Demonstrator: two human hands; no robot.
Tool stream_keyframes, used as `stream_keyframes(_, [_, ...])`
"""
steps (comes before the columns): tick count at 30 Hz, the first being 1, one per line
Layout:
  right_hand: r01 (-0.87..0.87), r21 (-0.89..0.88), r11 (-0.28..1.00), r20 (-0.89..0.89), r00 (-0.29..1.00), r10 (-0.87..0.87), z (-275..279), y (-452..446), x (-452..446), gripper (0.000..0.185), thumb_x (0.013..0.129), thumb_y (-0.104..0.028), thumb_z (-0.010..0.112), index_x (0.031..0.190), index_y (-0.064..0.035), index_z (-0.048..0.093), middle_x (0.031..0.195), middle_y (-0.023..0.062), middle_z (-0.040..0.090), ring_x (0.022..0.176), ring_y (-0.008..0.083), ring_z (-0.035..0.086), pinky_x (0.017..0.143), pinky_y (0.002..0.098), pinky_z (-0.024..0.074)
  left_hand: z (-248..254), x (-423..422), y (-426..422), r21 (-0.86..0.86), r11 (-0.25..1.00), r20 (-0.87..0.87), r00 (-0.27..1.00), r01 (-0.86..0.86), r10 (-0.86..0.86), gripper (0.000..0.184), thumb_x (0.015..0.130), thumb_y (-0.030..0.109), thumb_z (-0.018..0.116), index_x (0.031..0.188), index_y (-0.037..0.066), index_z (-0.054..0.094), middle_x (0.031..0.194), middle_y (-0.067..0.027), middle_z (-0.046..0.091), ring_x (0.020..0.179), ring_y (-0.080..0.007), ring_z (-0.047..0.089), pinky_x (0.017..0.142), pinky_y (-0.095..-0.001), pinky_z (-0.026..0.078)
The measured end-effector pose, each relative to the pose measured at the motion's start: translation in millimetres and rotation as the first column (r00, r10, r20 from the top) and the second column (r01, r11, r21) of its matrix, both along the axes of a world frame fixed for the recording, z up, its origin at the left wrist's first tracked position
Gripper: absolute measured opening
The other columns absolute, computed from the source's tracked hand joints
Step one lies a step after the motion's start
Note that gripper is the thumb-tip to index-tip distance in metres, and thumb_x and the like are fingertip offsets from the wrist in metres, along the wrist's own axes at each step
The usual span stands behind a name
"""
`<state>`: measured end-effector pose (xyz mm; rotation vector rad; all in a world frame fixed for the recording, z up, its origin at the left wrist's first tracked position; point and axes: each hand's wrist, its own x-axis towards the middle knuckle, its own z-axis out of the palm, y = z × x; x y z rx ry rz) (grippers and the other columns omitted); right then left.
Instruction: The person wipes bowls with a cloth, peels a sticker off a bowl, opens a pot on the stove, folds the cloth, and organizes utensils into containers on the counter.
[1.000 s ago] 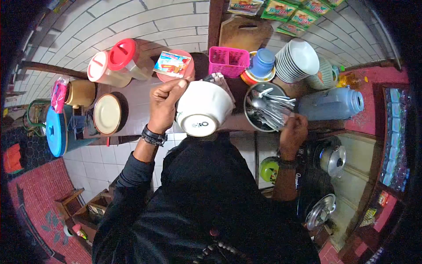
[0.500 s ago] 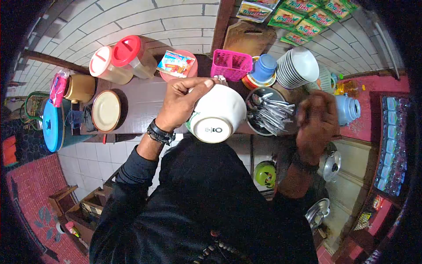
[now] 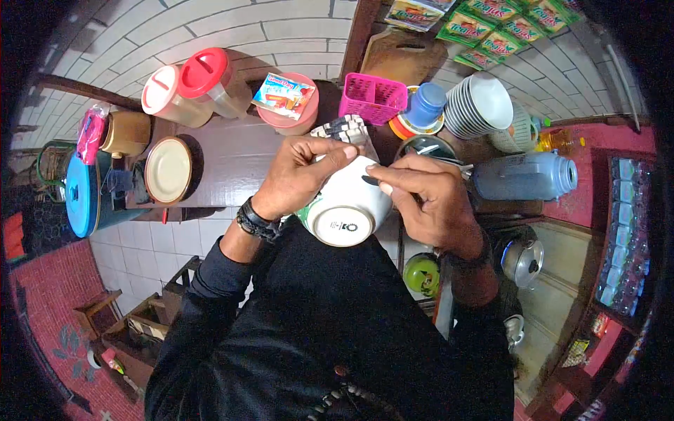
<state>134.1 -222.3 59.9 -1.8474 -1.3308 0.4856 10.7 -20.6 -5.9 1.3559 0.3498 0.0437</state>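
The bowl (image 3: 354, 193), white, glossy and round-walled, is tilted with its foot ring towards the person, in both hands above the near edge of the smooth table (image 3: 221, 161). The left hand (image 3: 298, 177) clasps its wall, thumb laid along the top. The right hand (image 3: 437, 200) pinches a small dark piece (image 3: 370, 180) between thumb and forefinger against the wall; what it is cannot be told. A striped, folded cloth (image 3: 342, 128) shows just behind.

Past the right hand, a round tub (image 3: 401, 150) with metal cutlery is mostly hidden. The pink basket (image 3: 361, 111) is perforated plastic with a divider. White bowls (image 3: 467, 109) lean nested in a stack; a clear bottle (image 3: 563, 142) holds yellow liquid.

A pack (image 3: 284, 96) reading "Good Day" lies on a pink-lidded tub (image 3: 291, 126). Hanging green sachets (image 3: 500, 46) read "Teajus". The bowl's base bears a dark stamp, too small to read.
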Motion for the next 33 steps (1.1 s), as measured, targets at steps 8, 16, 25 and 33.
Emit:
stream_keyframes(8, [-0.124,0.126,0.984,0.225,0.970,0.093,-13.6,1.0,0.1,0.034,0.075,0.002,0.067,0.108,-0.0035,0.076,0.095,0.0092,0.069,0.080,0.0269,0.067,0.067,0.0388,0.0514,-4.1,-2.5,-5.1,-0.040,0.999,-0.012,1.000,0.023,-0.023,0.026,0.101,0.022,0.070,0.109,-0.002,0.078,0.091,-0.0040,0.077,0.077,-0.0051,0.064,0.067,-0.0243,0.054])
stream_keyframes(16, [-0.300,0.045,0.953,0.583,0.782,0.219,-11.6,8.0,-10.6,0.027,0.074,-0.021,0.069,0.097,-0.0080,0.073,0.086,-0.0004,0.061,0.083,0.0191,0.062,0.067,0.0344,0.0455,-21.6,-1.4,-14.5,-0.013,0.998,0.035,0.998,0.058,-0.057,0.023,0.100,0.018,0.070,0.109,-0.002,0.078,0.093,-0.0045,0.078,0.081,-0.0056,0.064,0.070,-0.0252,0.054])
stream_keyframes(25, [-0.415,0.035,0.909,0.602,0.735,0.312,-15.4,-4.4,-11.8,0.019,0.075,-0.019,0.068,0.090,-0.0084,0.072,0.082,-0.0021,0.060,0.080,0.0159,0.060,0.064,0.0333,0.0444,-17.1,-6.2,-22.8,-0.003,0.990,-0.022,0.989,0.144,-0.144,0.021,0.099,0.015,0.071,0.110,-0.001,0.078,0.095,-0.0038,0.078,0.084,-0.0053,0.064,0.075,-0.0245,0.054])
stream_keyframes(33, [-0.360,0.013,0.933,0.579,0.763,0.286,-20.8,-9.2,-9.3,0.027,0.070,-0.018,0.071,0.096,-0.0090,0.072,0.084,-0.0019,0.060,0.081,0.0160,0.060,0.061,0.0335,0.0448,-24.2,-7.5,-23.8,-0.057,0.994,-0.081,0.992,0.095,-0.099,0.021,0.100,0.015,0.070,0.109,-0.001,0.078,0.094,-0.0039,0.078,0.084,-0.0060,0.065,0.075,-0.0249,0.055])
